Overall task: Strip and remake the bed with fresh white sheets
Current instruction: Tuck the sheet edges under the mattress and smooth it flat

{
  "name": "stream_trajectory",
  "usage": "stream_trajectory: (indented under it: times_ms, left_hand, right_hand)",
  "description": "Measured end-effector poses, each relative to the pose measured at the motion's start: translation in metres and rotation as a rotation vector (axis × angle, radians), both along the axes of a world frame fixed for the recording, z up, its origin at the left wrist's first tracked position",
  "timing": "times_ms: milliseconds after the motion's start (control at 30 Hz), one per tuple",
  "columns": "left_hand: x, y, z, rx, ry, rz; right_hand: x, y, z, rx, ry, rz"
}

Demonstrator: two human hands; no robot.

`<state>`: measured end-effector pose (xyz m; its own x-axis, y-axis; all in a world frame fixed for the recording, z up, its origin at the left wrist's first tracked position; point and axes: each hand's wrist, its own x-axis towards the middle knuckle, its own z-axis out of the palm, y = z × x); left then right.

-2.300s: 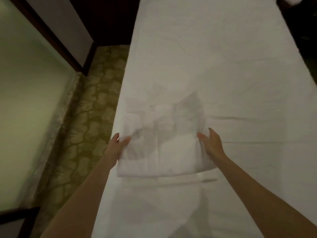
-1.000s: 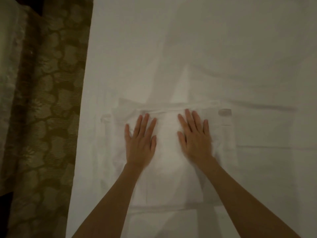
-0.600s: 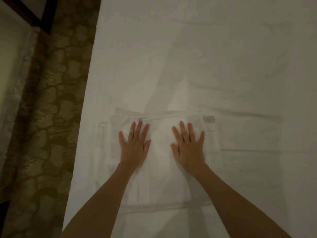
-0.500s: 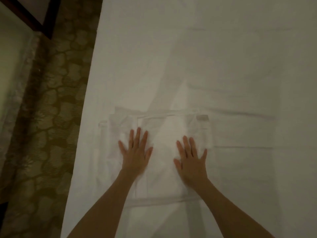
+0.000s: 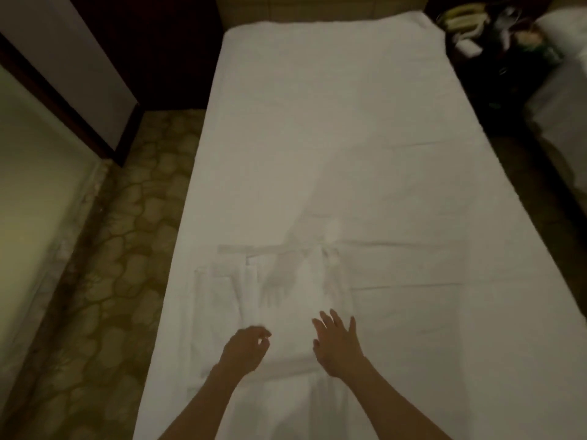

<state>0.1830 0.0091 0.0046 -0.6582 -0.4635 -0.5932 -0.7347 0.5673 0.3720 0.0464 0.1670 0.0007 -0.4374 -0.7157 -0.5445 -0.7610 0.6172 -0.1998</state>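
The folded white sheet (image 5: 286, 309) lies flat on the bed (image 5: 397, 154), just ahead of both my hands and reaching back under them, its near edge about level with my wrists. It sits toward the left side of the mattress, close to the bed's left edge, on the smooth white sheet that covers the whole bed.

My left hand (image 5: 246, 349) is over the sheet's near left part, fingers curled loosely inward, thumb and fingertips close together; I cannot tell whether they pinch any cloth. My right hand (image 5: 338, 342) is spread open, fingers apart and pointing away from me, palm down over the sheet's near right part, holding nothing. Whether it touches the cloth I cannot tell. The shadows of my arms fall across the folded sheet ahead of my fingers.

Left of my left hand, beyond the bed's edge, runs a patterned carpet (image 5: 120, 296), and past that a pale wall panel with a dark frame (image 5: 63, 100). Far ahead and to the right of my right hand, beside the bed's head end, stands a dark bedside table (image 5: 508, 68) cluttered with small things too dim to make out.
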Motion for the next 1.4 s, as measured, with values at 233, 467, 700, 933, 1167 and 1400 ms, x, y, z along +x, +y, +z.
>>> stream_trajectory:
  times_ms: [233, 467, 700, 933, 1167, 1400]
  left_hand:
    - [-0.048, -0.015, 0.117, -0.121, 0.155, -0.021]
    - [-0.025, -0.034, 0.202, -0.238, 0.236, -0.06]
    - [-0.008, -0.031, 0.248, -0.296, 0.291, -0.142]
    - [-0.05, 0.01, 0.298, -0.348, 0.371, -0.211]
    - [-0.111, 0.105, 0.313, -0.344, 0.447, -0.259]
    - [-0.157, 0.246, 0.27, -0.308, 0.401, -0.262]
  right_hand:
    - [-0.014, -0.034, 0.122, -0.254, 0.137, -0.109]
    - [0.008, -0.037, 0.201, -0.316, 0.247, -0.137]
    - [0.038, -0.019, 0.238, -0.32, 0.254, -0.174]
    - [0.034, 0.037, 0.246, -0.341, 0.22, -0.242]
    - [-0.004, 0.125, 0.246, -0.329, 0.226, -0.279]
    - [-0.07, 0.249, 0.257, -0.347, 0.274, -0.253]
